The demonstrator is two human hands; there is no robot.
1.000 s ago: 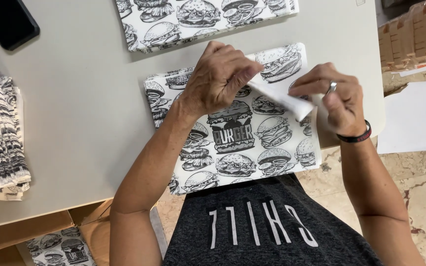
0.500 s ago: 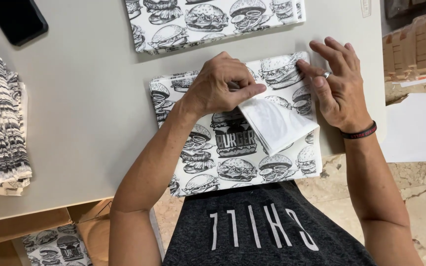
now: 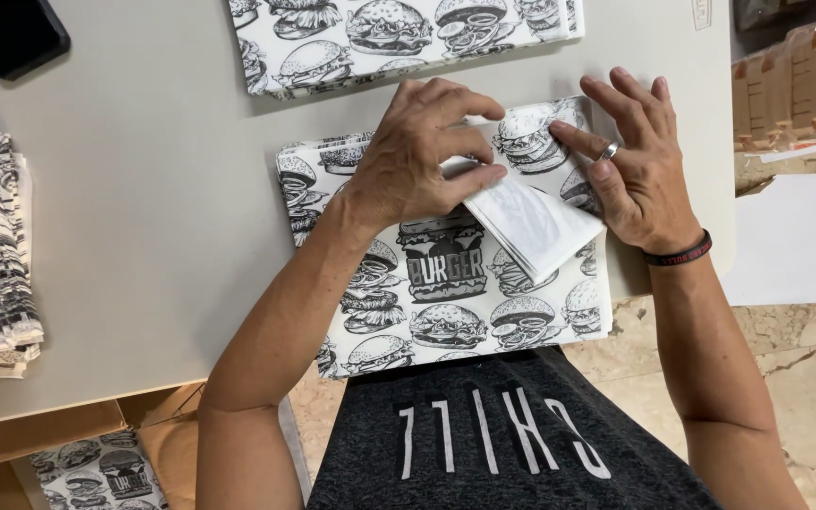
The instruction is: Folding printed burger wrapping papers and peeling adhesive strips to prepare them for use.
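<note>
Fingers of the left hand pinch the folded white corner of the burger-print paper on the grey table. A moment ago that flap stood up; now it lies flat. The right hand has slid beside it, fingers spread flat, holding nothing.

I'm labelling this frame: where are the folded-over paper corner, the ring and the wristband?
folded-over corner (image 3: 540, 225), head view, its plain white underside.
ring (image 3: 608, 150), head view, the band on the finger.
wristband (image 3: 680, 254), head view, its dark strap.
</note>
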